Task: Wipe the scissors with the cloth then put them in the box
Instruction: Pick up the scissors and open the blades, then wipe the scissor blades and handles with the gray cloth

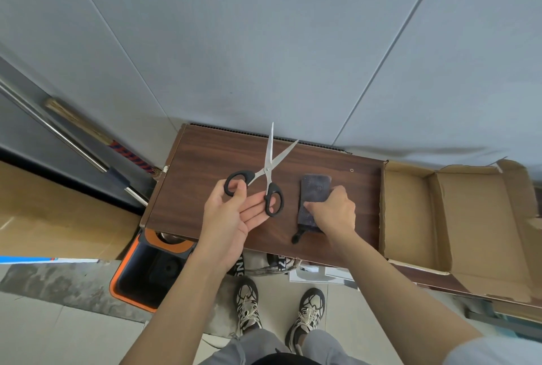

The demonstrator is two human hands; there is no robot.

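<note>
The scissors (pixel 268 169) have black handles and silver blades, spread apart and pointing away from me. My left hand (pixel 234 213) holds them, thumb through the left handle loop and fingertips under the right loop. A dark folded cloth (pixel 314 191) lies flat on the brown wooden table (pixel 205 156), just right of the scissors. My right hand (pixel 333 213) presses down on the cloth's near half, fingers curled over it. The cardboard box (pixel 410 212) sits at the table's right end with its flaps folded out and nothing visible inside.
A grey panel wall stands right behind the table. A black and orange bin (pixel 146 271) sits on the floor at the table's near left corner. A broom (pixel 88 133) and a metal pole (pixel 73 144) lean at the left. My shoes and some papers are below the table edge.
</note>
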